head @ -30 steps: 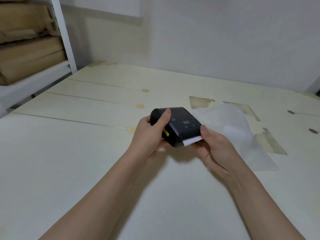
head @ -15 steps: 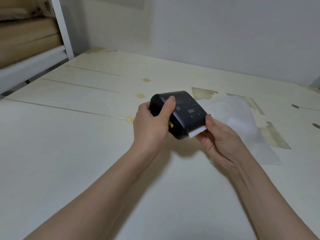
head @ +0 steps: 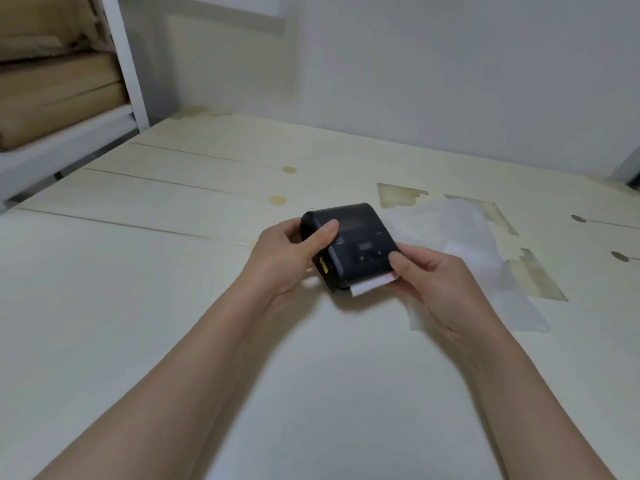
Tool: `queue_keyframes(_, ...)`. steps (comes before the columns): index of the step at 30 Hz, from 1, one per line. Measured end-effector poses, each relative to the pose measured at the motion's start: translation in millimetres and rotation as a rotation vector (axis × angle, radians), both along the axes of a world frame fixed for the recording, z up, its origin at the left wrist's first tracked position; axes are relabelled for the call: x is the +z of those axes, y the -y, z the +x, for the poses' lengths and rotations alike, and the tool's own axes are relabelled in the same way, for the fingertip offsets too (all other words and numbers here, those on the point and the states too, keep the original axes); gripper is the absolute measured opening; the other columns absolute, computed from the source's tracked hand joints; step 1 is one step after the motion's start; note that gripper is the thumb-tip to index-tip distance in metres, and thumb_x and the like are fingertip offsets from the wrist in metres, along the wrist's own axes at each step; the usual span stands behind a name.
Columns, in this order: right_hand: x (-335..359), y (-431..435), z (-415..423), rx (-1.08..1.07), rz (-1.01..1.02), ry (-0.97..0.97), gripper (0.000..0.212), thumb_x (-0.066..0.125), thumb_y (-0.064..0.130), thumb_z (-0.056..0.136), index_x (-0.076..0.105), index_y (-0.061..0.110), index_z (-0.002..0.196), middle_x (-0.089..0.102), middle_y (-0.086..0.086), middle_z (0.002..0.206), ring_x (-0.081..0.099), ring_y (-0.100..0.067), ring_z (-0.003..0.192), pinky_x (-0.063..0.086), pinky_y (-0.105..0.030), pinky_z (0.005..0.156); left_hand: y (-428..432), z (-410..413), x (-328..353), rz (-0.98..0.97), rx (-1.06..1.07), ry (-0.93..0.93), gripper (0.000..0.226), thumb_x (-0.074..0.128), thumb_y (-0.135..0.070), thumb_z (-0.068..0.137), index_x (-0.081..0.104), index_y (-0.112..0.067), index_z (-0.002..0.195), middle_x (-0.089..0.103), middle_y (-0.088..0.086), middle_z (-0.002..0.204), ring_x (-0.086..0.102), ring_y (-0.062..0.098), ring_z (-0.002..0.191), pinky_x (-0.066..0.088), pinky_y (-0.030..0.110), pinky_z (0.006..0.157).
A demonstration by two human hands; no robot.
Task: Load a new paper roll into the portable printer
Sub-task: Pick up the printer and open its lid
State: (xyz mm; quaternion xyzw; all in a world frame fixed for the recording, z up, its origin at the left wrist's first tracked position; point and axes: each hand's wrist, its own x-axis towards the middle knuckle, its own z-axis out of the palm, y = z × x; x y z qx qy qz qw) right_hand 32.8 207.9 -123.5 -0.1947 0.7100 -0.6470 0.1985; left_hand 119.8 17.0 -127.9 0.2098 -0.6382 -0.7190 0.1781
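Note:
A small black portable printer sits between my two hands just above the table, its lid closed. A short white strip of paper sticks out of its front slot. My left hand grips the printer's left side, thumb across the top corner. My right hand holds the front right corner, thumb pressed on the lid edge right above the paper strip. The roll itself is hidden inside the printer.
A crumpled translucent white wrapper lies on the pale table just right of and behind the printer. A white shelf post and brown packages stand at the far left. The wall runs along the table's back edge.
The printer has turned so that its front slot faces me more squarely and has come lower. My right thumb has moved onto the lid edge above the paper strip.

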Motion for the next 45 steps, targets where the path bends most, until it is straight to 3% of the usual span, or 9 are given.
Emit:
queue_keyframes(3,-2.2,-0.5,5.6,-0.028,0.107,-0.092,0.024,0.063,0.013,0.094,0.075,0.021,0.113,0.080,0.007,0.093,0.075,-0.008,0.089,0.055,-0.015,0.076,5.0,3.3,-1.2,-0.088,-0.044,0.020,0.034,0.073,-0.031,0.086,0.065,-0.019,0.117,0.077,-0.014,0.098,0.070,-0.007,0.086,0.049,0.008,0.072)
queue_keyframes(7,-5.0,1.3,7.6,-0.064,0.161,-0.159,0.023,0.067,0.013,0.091,0.077,0.022,0.110,0.078,0.014,0.080,0.072,0.000,0.076,0.054,-0.010,0.070,10.6,2.1,-9.7,-0.107,-0.024,0.070,0.051,0.077,-0.033,0.083,0.053,-0.016,0.125,0.071,-0.002,0.115,0.065,0.011,0.109,0.046,0.022,0.089)
queue_keyframes(12,-9.7,2.9,7.0,-0.103,0.244,-0.228,0.020,0.068,0.022,0.090,0.077,0.026,0.108,0.079,0.011,0.091,0.073,-0.003,0.086,0.056,-0.021,0.083,10.6,5.6,-7.2,-0.371,0.027,0.107,0.060,0.077,-0.040,0.081,0.052,-0.024,0.132,0.058,-0.011,0.125,0.058,0.008,0.108,0.043,0.015,0.075)
queue_keyframes(17,-8.3,-1.3,6.0,-0.080,0.285,-0.238,0.021,0.068,0.028,0.089,0.076,0.029,0.108,0.078,0.013,0.095,0.072,-0.007,0.090,0.055,-0.028,0.087,14.0,13.5,-0.2,-0.715,-0.312,0.152,0.101,0.092,-0.031,0.062,0.037,-0.029,0.147,0.031,-0.010,0.138,0.041,0.008,0.127,0.046,0.021,0.096)
queue_keyframes(23,-1.9,-6.2,4.8,0.055,0.300,-0.162,0.037,0.067,0.012,0.089,0.069,0.036,0.119,0.074,0.017,0.107,0.074,-0.014,0.082,0.058,-0.028,0.086,15.0,14.8,6.9,-0.793,-0.211,0.127,0.100,0.091,-0.038,0.057,0.042,-0.030,0.144,0.044,-0.011,0.133,0.052,0.009,0.117,0.045,0.022,0.096)
queue_keyframes(31,-6.9,0.5,7.1,-0.009,0.283,-0.128,0.044,0.070,0.006,0.085,0.064,0.021,0.126,0.071,0.013,0.112,0.071,-0.014,0.070,0.060,-0.037,0.085,15.6,5.4,18.4,-0.587,-0.045,0.176,0.064,0.062,-0.063,0.075,0.055,-0.033,0.132,0.062,-0.012,0.126,0.057,0.007,0.117,0.044,0.021,0.089)
queue_keyframes(37,-6.5,1.4,8.9,-0.020,0.297,-0.146,0.044,0.072,0.008,0.085,0.062,0.024,0.126,0.070,0.012,0.112,0.066,-0.005,0.057,0.057,-0.021,0.071,9.4,-13.2,34.8,-0.301,0.099,0.248,0.088,0.033,-0.096,0.063,0.060,-0.017,0.090,0.067,0.013,0.095,0.066,0.036,0.099,0.058,0.037,0.081)
queue_keyframes(41,-7.0,3.5,12.5,-0.042,0.311,-0.155,0.043,0.071,0.009,0.086,0.061,0.022,0.125,0.068,0.009,0.115,0.066,-0.009,0.060,0.054,-0.016,0.065,10.8,-27.1,37.7,-0.184,0.120,0.331,0.115,0.027,-0.100,0.053,0.071,-0.009,0.109,0.072,0.015,0.115,0.068,0.032,0.105,0.056,0.044,0.091)
queue_keyframes(45,-14.9,16.3,23.0,-0.107,0.306,-0.216,0.046,0.072,0.014,0.085,0.059,0.024,0.128,0.070,0.003,0.117,0.068,-0.014,0.080,0.052,-0.019,0.074,10.2,-34.2,43.9,-0.158,0.156,0.378,0.106,0.023,-0.093,0.071,0.059,-0.011,0.127,0.061,0.004,0.113,0.054,0.024,0.100,0.039,0.033,0.085)
